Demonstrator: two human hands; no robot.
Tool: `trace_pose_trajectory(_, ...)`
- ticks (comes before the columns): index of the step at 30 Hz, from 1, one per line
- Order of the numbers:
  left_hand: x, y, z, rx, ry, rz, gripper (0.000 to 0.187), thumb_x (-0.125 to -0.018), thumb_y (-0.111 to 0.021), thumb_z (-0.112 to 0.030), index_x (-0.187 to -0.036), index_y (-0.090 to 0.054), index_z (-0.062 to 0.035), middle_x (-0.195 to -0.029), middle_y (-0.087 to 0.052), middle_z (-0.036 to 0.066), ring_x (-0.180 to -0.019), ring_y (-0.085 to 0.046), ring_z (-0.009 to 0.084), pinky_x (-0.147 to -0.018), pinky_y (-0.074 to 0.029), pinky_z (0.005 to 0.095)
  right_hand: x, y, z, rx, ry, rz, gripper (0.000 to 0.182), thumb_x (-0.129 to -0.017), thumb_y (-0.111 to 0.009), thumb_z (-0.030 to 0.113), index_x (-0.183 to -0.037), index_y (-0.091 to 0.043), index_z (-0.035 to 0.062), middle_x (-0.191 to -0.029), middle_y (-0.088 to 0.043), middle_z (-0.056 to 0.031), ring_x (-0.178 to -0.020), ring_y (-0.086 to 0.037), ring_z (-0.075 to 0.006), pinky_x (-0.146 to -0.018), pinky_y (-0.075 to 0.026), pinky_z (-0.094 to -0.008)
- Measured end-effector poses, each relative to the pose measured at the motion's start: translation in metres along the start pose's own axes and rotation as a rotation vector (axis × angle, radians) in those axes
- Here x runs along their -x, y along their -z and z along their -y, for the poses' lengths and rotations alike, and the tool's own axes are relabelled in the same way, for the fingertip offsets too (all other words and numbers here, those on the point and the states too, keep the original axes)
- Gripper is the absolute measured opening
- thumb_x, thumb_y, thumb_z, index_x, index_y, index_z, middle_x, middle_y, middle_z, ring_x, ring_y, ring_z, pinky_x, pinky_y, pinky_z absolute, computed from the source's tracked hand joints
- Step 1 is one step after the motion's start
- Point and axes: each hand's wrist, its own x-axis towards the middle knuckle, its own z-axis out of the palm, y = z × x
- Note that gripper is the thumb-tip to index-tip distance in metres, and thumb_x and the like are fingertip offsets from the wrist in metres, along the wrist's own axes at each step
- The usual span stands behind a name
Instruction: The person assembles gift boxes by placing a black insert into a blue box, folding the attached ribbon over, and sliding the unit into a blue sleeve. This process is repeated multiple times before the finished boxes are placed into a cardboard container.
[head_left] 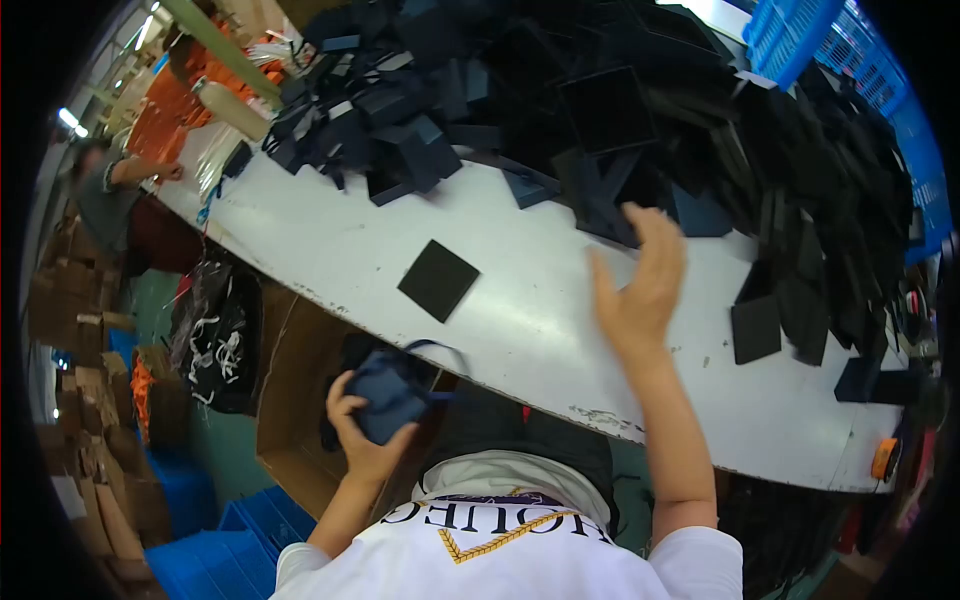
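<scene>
My left hand [362,445] grips a small dark blue box [390,398] with a loose blue ribbon trailing off it to the right. This hand is below the table's front edge, over an open cardboard carton [290,400]. Above the white table [530,310], my right hand [645,285] has its fingers spread and holds nothing. Its fingertips are at the near edge of a heap of dark blue and black boxes [430,150]. A flat black square pad [440,281] lies by itself on the tabletop, left of my right hand.
Many black pads [755,329] are piled along the table's right side. Blue plastic crates [925,170] stand beyond them, and another blue crate [220,555] sits at lower left. A black plastic bag [215,340] rests on the floor. Another person [125,205] stands at far left.
</scene>
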Motion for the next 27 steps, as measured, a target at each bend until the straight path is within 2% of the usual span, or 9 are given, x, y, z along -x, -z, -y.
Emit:
trace_pose_trajectory(3,0.007,0.033,0.023,-0.412,0.321,-0.090,0.111,-0.066,-0.095,-0.028,-0.154,-0.030,-0.0087,-0.167,-0.023,0.026,-0.152,-0.027,0.0446,-0.124,-0.016,0.0578,-0.009,-0.003,-0.034,0.239,-0.026,0.081,0.036,-0.082,-0.080,0.012,-0.115,-0.067,0.0043,-0.112,-0.065,-0.0147,-0.115,-0.058,-0.0359,-0.108,-0.039,-0.0482)
trace_pose_trajectory(4,-0.008,0.038,0.027,-0.420,0.229,-0.106,0.114,-0.070,-0.093,-0.032,-0.159,-0.027,-0.0076,-0.170,-0.018,0.026,-0.155,-0.021,0.0443,-0.124,-0.012,0.0572,-0.011,-0.002,-0.039,0.238,-0.019,0.082,0.032,-0.083,-0.079,0.012,-0.112,-0.068,0.0050,-0.110,-0.065,-0.0133,-0.114,-0.059,-0.0347,-0.108,-0.039,-0.0485)
trace_pose_trajectory(7,-0.090,0.023,0.018,-0.338,-0.075,-0.138,0.066,-0.082,-0.084,-0.024,-0.139,-0.055,-0.0049,-0.163,-0.033,0.027,-0.151,-0.030,0.0448,-0.122,-0.020,0.0542,-0.012,0.010,-0.035,0.186,-0.038,0.090,0.018,-0.088,-0.074,0.011,-0.105,-0.070,0.0069,-0.100,-0.067,-0.0092,-0.107,-0.061,-0.0305,-0.109,-0.039,-0.0507)
trace_pose_trajectory(11,-0.217,-0.030,0.000,-0.248,-0.363,-0.153,0.057,-0.085,-0.082,-0.022,-0.134,-0.057,-0.0068,-0.152,-0.046,0.023,-0.140,-0.043,0.0432,-0.116,-0.031,0.0513,0.010,0.059,-0.031,0.427,0.024,0.148,0.016,-0.092,-0.069,0.011,-0.107,-0.069,0.0073,-0.107,-0.066,-0.0108,-0.113,-0.060,-0.0317,-0.113,-0.036,-0.0544)
trace_pose_trajectory(13,-0.274,-0.047,0.000,-0.255,-0.360,-0.194,0.068,-0.086,-0.082,-0.027,-0.142,-0.049,-0.0057,-0.151,-0.046,0.024,-0.140,-0.044,0.0424,-0.116,-0.032,0.0500,0.038,0.082,-0.041,0.487,-0.014,0.179,0.017,-0.092,-0.069,0.010,-0.108,-0.069,0.0060,-0.108,-0.065,-0.0117,-0.116,-0.060,-0.0319,-0.115,-0.035,-0.0561)
trace_pose_trajectory(17,-0.359,-0.069,0.021,-0.033,0.062,-0.377,0.084,-0.083,-0.088,-0.028,-0.147,-0.043,0.0051,-0.139,-0.057,0.022,-0.130,-0.057,0.0327,-0.107,-0.047,0.0397,0.086,0.115,-0.052,0.560,-0.104,0.278,0.021,-0.091,-0.068,0.007,-0.112,-0.068,0.0036,-0.111,-0.062,-0.0151,-0.118,-0.059,-0.0355,-0.116,-0.035,-0.0577)
trace_pose_trajectory(20,-0.385,-0.071,0.046,0.305,0.155,-0.172,0.090,-0.083,-0.089,-0.030,-0.148,-0.041,0.0090,-0.135,-0.060,0.022,-0.122,-0.062,0.0270,-0.103,-0.049,0.0358,0.097,0.117,-0.041,0.498,-0.180,0.231,0.027,-0.092,-0.067,0.004,-0.120,-0.067,0.0010,-0.115,-0.062,-0.0167,-0.122,-0.057,-0.0380,-0.117,-0.034,-0.0590)
trace_pose_trajectory(23,-0.380,-0.063,0.042,0.397,0.212,-0.230,0.088,-0.084,-0.088,-0.027,-0.148,-0.041,0.0089,-0.131,-0.063,0.020,-0.118,-0.064,0.0242,-0.100,-0.051,0.0326,0.098,0.117,-0.033,0.452,-0.148,0.180,0.032,-0.093,-0.067,0.003,-0.124,-0.065,-0.0023,-0.120,-0.062,-0.0178,-0.125,-0.057,-0.0405,-0.117,-0.035,-0.0599)
trace_pose_trajectory(27,-0.370,-0.046,0.066,0.312,0.000,-0.518,0.064,-0.085,-0.083,-0.015,-0.138,-0.053,0.0056,-0.128,-0.065,0.019,-0.115,-0.066,0.0246,-0.099,-0.052,0.0336,0.089,0.117,-0.015,0.332,-0.040,0.103,0.030,-0.092,-0.065,-0.001,-0.122,-0.065,-0.0041,-0.121,-0.063,-0.0194,-0.122,-0.058,-0.0421,-0.114,-0.039,-0.0602)
